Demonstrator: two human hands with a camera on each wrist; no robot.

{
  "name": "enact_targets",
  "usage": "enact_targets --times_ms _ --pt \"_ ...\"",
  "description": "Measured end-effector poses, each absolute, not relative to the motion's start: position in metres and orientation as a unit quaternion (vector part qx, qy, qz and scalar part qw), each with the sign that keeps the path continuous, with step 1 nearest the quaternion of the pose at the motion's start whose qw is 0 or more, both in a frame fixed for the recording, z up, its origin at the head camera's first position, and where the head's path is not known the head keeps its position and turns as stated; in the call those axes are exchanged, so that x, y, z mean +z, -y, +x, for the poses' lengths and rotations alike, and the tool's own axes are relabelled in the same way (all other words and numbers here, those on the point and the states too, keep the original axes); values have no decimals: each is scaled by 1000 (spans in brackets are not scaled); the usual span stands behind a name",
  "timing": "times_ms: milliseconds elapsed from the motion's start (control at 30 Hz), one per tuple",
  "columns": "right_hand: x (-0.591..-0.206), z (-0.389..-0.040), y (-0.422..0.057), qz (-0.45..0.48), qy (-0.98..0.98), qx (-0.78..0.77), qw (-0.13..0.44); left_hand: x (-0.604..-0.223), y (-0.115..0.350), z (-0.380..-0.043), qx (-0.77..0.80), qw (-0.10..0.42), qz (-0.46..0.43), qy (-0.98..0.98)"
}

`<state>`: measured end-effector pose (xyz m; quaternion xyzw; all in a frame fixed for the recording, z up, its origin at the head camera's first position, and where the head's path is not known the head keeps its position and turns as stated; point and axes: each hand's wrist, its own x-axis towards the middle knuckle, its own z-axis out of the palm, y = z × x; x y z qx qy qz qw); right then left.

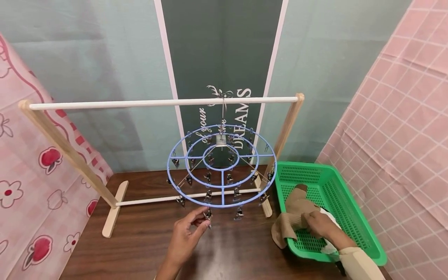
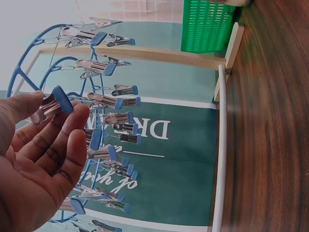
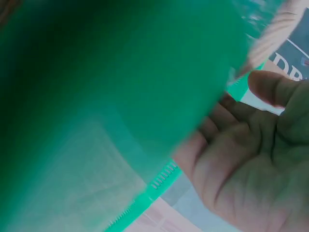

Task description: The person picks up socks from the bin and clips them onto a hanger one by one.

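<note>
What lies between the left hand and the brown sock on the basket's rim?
In the head view, bare wooden tabletop shows between the left hand and the brown sock; one hanging clip appears above that line.

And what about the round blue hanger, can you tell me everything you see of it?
The round blue hanger has three rings, one inside another, joined by straight spokes, and looks like plastic or coated wire. It hangs under a white bar, with a pale square piece near its middle. Many metal-looking clips with blue tips dangle from it; nothing seems to be clipped on. The left hand pinches one at the near edge.
</note>
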<state>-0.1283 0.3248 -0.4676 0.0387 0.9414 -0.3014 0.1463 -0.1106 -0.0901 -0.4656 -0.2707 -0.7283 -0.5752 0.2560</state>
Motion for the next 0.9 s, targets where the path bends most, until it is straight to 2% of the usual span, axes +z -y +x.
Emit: enact_targets --times_ms 267,433,900 --pt "-465 -125 -324 53 -973 -223 26 -438 85 -100 -578 250 -273 727" --pt "-456 -122 -320 60 -969 -234 -41 -428 84 -96 -579 244 -269 730" --pt "-437 -115 -305 38 -939 -338 -48 -433 83 -97 -614 219 -251 716"
